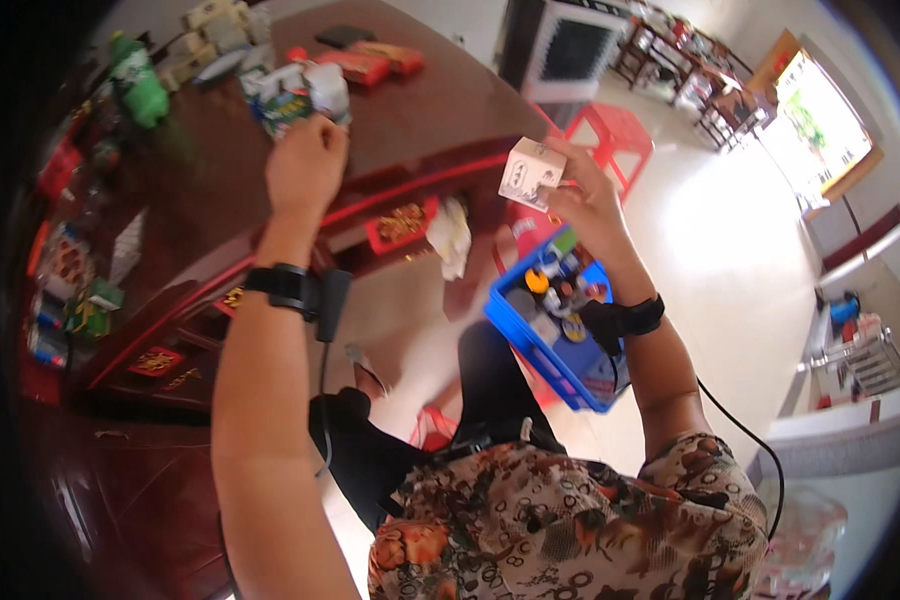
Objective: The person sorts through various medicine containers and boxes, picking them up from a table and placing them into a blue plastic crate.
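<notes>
My right hand (589, 199) holds a small white cardboard box (532, 172) printed with dark characters, raised above a blue plastic crate (506, 319). Over the dark red wooden table (412, 112), my left hand (307, 169) is curled, its fingers up against a green printed packet (281, 101). Its fingertips are hidden behind the hand, so I cannot tell whether it grips the packet. A whitish pack (328, 86) lies right beside the green one. Inside the crate are several small bottles, a yellow-capped container (536, 281) and other small items.
A green plastic bottle (141, 86) and red packets (356, 66) are on the table. Below its edge, a whitish cloth or bag (450, 236) hangs by a red paper decoration (399, 225). A red plastic stool (615, 139) stands beyond my right hand. A cable (757, 442) trails from my right wrist strap.
</notes>
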Tool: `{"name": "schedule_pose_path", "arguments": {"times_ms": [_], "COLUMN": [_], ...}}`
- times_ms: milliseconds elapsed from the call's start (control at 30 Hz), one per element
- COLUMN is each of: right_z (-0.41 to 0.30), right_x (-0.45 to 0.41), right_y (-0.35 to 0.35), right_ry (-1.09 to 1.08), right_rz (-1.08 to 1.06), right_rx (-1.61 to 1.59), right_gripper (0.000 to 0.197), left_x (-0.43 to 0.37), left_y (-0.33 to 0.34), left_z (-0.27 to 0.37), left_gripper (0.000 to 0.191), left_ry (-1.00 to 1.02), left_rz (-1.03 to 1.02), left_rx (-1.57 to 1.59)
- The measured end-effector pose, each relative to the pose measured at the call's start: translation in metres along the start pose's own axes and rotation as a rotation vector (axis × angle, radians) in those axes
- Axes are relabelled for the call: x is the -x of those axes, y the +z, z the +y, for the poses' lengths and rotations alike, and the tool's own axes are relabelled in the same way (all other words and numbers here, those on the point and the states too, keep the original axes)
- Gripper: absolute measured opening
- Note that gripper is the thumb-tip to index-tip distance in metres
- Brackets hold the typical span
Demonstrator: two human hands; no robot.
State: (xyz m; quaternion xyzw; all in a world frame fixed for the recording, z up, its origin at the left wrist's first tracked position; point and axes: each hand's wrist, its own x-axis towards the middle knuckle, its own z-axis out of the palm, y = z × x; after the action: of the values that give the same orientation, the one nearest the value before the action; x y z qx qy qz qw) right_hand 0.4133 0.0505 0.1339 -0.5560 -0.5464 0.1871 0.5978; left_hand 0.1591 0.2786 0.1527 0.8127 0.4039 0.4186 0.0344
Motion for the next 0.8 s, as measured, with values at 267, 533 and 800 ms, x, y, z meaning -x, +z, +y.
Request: {"name": "schedule_pose_path", "arguments": {"times_ms": [267,533,800], "right_z": [0.059,0.134,0.183], "right_x": [0.114,0.209,0.225], "right_y": [-0.08,-0.102,-0.081], "right_ry": [0.477,0.712,0.766], "right_rz": [0.072,0.009,0.085], "right_rx": [0.177,0.846,0.772], "right_gripper": [0.056,0.07,0.071], "left_x": [-0.004,-0.009,-0.009], "left_y": [-0.008,-0.006,-0.008], "left_z": [0.003,-0.006,-0.004], "left_gripper": [0.03,0.031,0.031], "left_ry": [-0.004,0.012,-0.005], "left_rz": [-0.083,-0.128,-0.156], "left_rx": [-0.04,-0.083,-0.138]}}
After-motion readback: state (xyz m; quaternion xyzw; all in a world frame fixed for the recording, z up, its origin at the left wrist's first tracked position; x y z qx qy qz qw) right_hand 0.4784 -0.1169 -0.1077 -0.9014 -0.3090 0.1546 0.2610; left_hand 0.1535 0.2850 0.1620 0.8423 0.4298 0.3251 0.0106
